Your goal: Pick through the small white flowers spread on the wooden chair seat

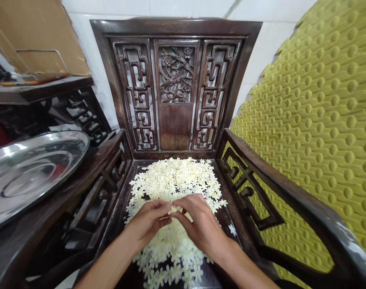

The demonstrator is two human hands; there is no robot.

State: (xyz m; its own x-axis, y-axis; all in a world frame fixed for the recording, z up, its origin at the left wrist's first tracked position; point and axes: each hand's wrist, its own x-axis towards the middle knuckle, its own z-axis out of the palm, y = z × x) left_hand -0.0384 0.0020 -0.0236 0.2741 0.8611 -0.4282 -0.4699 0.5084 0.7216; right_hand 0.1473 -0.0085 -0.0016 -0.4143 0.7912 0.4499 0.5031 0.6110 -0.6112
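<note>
My left hand (151, 218) and my right hand (197, 220) meet over the seat of a dark wooden armchair (175, 128). Between their fingertips is a small white flower (174, 209), pinched from both sides. A thick heap of loose white flowers (176, 176) with pale yellow centres covers the back of the seat, just beyond my hands. Under and in front of my wrists lie more white flowers (170, 257), partly hidden by the hands. Whether any thread or needle is in my fingers cannot be made out.
A large round metal tray (44, 160) rests at the left by the chair's armrest (101, 160). Behind it, a cardboard sheet (41, 36) leans above a dark wooden table (41, 90). Yellow-green bumpy foam sheeting (321, 112) stands along the right side, beyond the other armrest.
</note>
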